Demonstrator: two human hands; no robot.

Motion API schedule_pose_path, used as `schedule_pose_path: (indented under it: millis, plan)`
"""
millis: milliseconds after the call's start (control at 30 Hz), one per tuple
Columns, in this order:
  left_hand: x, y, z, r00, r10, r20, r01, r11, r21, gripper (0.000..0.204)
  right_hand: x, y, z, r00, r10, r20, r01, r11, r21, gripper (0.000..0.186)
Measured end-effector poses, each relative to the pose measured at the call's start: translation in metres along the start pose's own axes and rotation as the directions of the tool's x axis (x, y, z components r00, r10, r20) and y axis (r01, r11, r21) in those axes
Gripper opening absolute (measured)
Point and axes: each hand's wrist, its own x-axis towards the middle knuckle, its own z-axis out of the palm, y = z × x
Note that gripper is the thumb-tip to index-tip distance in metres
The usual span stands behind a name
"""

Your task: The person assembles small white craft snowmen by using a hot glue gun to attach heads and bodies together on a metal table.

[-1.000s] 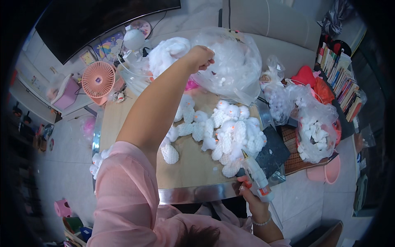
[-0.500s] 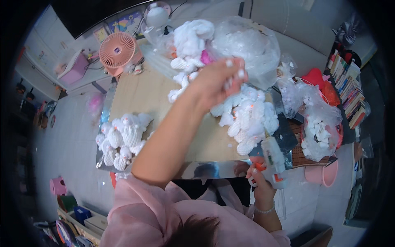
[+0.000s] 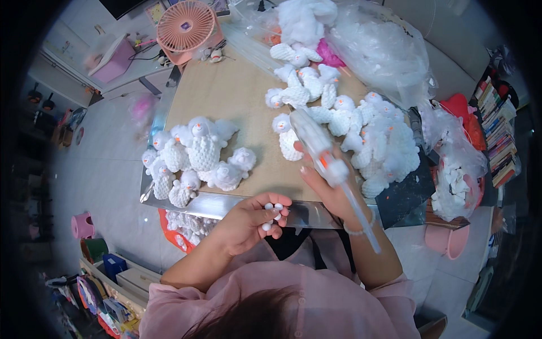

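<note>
My left hand (image 3: 244, 226) is closed at the table's front edge, with several small white balls (image 3: 267, 227) held between thumb and fingers. My right hand (image 3: 333, 195) grips a hot glue gun (image 3: 314, 137) with a translucent body and an orange part. A clear glue stick (image 3: 364, 223) pokes out of its back end, and the nozzle points away toward the dolls. Just left of the gun stands a white knitted snowman doll (image 3: 288, 142) with an orange nose. More such dolls form a left group (image 3: 199, 148) and a large right pile (image 3: 384, 141).
A wooden table (image 3: 243, 96) with a metal rim lies before me. Toward the back are white stuffing (image 3: 306, 20), a clear plastic bag (image 3: 375, 51) and a pink fan (image 3: 186, 25). A red bag of white pieces (image 3: 189, 226) hangs below the front edge. Books (image 3: 495, 124) stand right.
My left hand has come back from over the far dolls to the front edge, holding white balls. The glue gun has been raised and moved left over the table. My view has shifted.
</note>
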Motion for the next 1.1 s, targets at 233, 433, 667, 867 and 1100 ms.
schedule_pose_path:
  millis: [233, 433, 667, 867, 1100]
  plan:
    - [-0.015, 0.008, -0.012, 0.994, 0.095, 0.058, -0.097, 0.995, 0.025, 0.019, -0.019, -0.013, 0.008, 0.982, 0.185, 0.029, -0.181, 0.978, -0.105, 0.029]
    - [0.003, 0.014, -0.006, 0.992, 0.113, 0.057, -0.115, 0.993, 0.034, 0.018, -0.064, -0.015, 0.016, 0.959, 0.240, -0.148, -0.188, 0.936, 0.298, 0.041]
    - [0.013, 0.021, 0.000, 0.978, 0.142, 0.152, -0.126, 0.986, -0.110, 0.014, -0.088, -0.025, -0.016, 0.945, 0.315, 0.086, -0.318, 0.829, 0.460, 0.060]
    - [0.015, 0.024, 0.001, 0.974, 0.183, 0.132, -0.172, 0.981, -0.091, 0.013, -0.098, -0.038, -0.012, 0.873, 0.485, 0.046, -0.452, 0.771, 0.449, 0.081]
    - [0.012, 0.023, 0.004, 0.975, 0.180, 0.133, -0.169, 0.982, -0.088, 0.012, -0.099, -0.033, -0.023, 0.879, 0.417, 0.233, -0.472, 0.683, 0.558, 0.051]
